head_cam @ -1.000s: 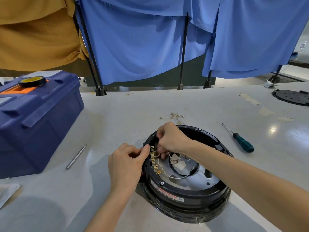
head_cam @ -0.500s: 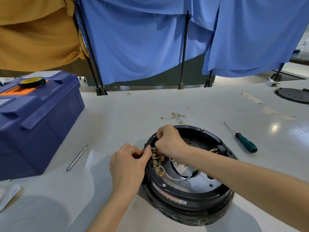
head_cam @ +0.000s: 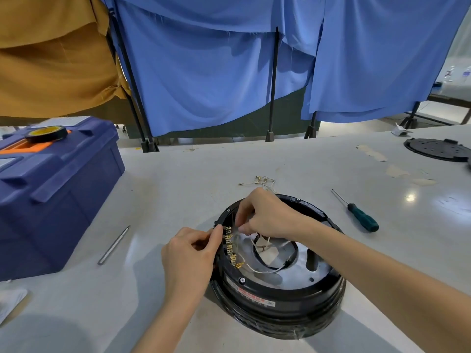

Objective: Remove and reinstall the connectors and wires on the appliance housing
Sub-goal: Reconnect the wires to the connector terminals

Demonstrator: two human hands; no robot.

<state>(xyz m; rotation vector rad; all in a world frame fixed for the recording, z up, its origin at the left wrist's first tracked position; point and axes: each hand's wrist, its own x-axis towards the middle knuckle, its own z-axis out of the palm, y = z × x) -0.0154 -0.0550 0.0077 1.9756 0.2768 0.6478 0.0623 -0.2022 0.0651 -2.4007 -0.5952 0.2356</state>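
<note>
A round black appliance housing [head_cam: 280, 299] lies open side up on the grey table. A row of brass connectors [head_cam: 230, 248] runs along its left inner rim, with thin white wires [head_cam: 265, 270] looping over the metal floor. My left hand [head_cam: 188, 258] grips the housing's left rim, thumb pressed at the top of the connector row. My right hand [head_cam: 267, 215] reaches in from the right and pinches a white wire just beside the upper connectors. A small bundle of loose wires with terminals [head_cam: 265, 180] lies on the table behind the housing.
A blue toolbox [head_cam: 51, 197] with a tape roll [head_cam: 47, 133] on top stands at the left. A metal rod [head_cam: 113, 245] lies beside it. A green-handled screwdriver [head_cam: 356, 212] lies right of the housing. A black round plate [head_cam: 437, 149] sits far right. Blue curtains hang behind.
My right hand has shifted slightly and its fingers have pulled a white wire away from the upper connectors. My left hand stays on the rim.
</note>
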